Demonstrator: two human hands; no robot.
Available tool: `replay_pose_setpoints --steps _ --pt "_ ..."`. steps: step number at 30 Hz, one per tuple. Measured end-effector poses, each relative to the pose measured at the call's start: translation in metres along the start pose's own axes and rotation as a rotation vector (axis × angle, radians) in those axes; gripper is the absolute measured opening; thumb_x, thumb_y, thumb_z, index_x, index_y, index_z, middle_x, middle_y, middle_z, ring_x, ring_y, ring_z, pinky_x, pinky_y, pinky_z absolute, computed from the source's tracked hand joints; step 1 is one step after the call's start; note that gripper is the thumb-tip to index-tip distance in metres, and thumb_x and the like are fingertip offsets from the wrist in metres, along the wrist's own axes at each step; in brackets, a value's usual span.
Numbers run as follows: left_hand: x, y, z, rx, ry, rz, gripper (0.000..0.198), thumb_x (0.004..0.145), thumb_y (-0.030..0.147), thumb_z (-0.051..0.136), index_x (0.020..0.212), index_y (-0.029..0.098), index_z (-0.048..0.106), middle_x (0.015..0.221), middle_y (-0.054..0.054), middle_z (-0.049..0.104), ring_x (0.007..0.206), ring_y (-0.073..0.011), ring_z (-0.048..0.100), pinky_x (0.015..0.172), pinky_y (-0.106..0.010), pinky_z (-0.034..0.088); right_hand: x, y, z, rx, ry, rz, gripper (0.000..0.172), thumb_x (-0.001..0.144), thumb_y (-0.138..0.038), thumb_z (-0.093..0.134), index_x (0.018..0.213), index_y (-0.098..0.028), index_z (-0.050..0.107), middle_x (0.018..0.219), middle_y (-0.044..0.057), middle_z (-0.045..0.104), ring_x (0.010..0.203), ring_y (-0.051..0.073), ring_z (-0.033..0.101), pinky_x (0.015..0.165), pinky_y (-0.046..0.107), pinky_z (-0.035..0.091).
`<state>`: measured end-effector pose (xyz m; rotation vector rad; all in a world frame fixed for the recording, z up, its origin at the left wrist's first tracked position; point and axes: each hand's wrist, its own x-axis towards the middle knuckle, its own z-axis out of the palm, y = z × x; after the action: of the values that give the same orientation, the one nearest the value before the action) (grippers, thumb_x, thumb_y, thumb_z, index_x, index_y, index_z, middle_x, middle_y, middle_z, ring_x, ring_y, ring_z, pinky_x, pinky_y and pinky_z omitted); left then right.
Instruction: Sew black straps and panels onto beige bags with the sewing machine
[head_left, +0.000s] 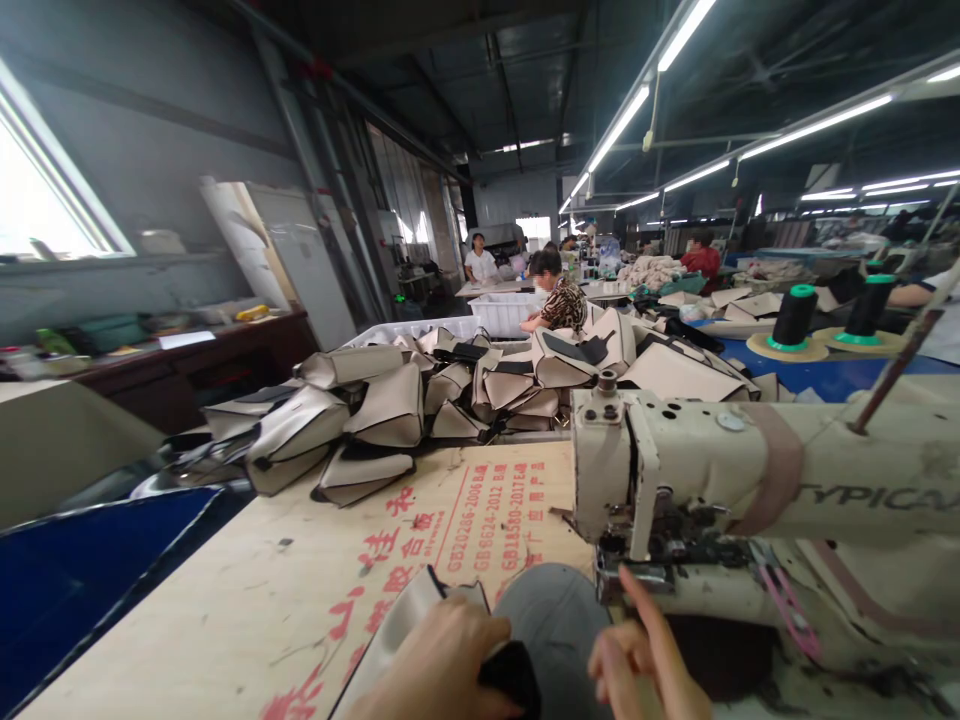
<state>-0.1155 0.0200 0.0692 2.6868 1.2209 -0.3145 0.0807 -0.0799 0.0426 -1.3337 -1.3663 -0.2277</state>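
My left hand [439,665] is closed on a beige bag [401,625] with dark edging at the bottom of the view. A black part [516,672] of it shows beside my thumb; the rest is hidden behind my hand or out of frame. My right hand [649,655] has its index finger stretched up to the free end of a sewing machine [697,455]. Its other fingers are curled, with nothing visible in them. Between my hands lies a grey round plate [555,625].
Beyond the plywood tabletop [300,570] is a heap of beige bags [390,405]. Pink-handled snips [787,605] rest against the machine. Black thread cones [795,318] stand behind it. A co-worker in a patterned top [566,303] sits past the heap. Blue material [97,580] borders the left side.
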Motion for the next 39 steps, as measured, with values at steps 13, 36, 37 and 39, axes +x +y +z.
replay_pose_setpoints --steps 13,36,37,39 --pt "0.032 -0.004 -0.004 0.015 0.014 -0.01 0.044 0.062 0.059 0.064 0.088 0.023 0.065 0.082 -0.005 0.07 0.078 -0.0271 0.064 0.059 -0.027 0.041 0.004 0.04 -0.003 -0.005 -0.123 -0.298 0.018 0.09 -0.02 0.047 0.106 -0.015 0.053 0.076 0.005 0.067 0.059 0.014 0.064 0.059 0.021 0.052" --pt "0.032 0.058 -0.106 0.15 0.284 -0.022 0.015 0.072 0.032 0.057 0.083 0.022 0.059 0.078 -0.005 0.066 0.076 -0.026 0.063 0.06 -0.029 0.039 0.038 0.017 0.041 -0.227 0.165 -0.098 0.014 0.089 -0.021 0.047 0.078 -0.017 0.056 0.053 -0.002 0.058 0.042 0.013 0.054 0.045 0.024 0.037" --pt "0.029 0.057 -0.1 0.146 0.239 -0.002 0.013 0.072 0.03 0.057 0.082 0.021 0.059 0.078 -0.005 0.066 0.075 -0.0252 0.063 0.06 -0.029 0.039 0.033 0.015 0.041 -0.18 0.141 -0.067 0.015 0.089 -0.021 0.045 0.078 -0.018 0.055 0.05 -0.003 0.055 0.041 0.013 0.053 0.044 0.023 0.036" --pt "0.014 0.047 -0.086 0.123 0.179 0.021 0.008 0.072 0.027 0.056 0.078 0.021 0.057 0.076 -0.004 0.065 0.073 -0.0235 0.062 0.06 -0.028 0.039 0.02 0.016 0.034 -0.03 0.054 -0.026 0.014 0.09 -0.021 0.043 0.082 -0.018 0.054 0.051 -0.004 0.055 0.042 0.011 0.054 0.043 0.02 0.039"
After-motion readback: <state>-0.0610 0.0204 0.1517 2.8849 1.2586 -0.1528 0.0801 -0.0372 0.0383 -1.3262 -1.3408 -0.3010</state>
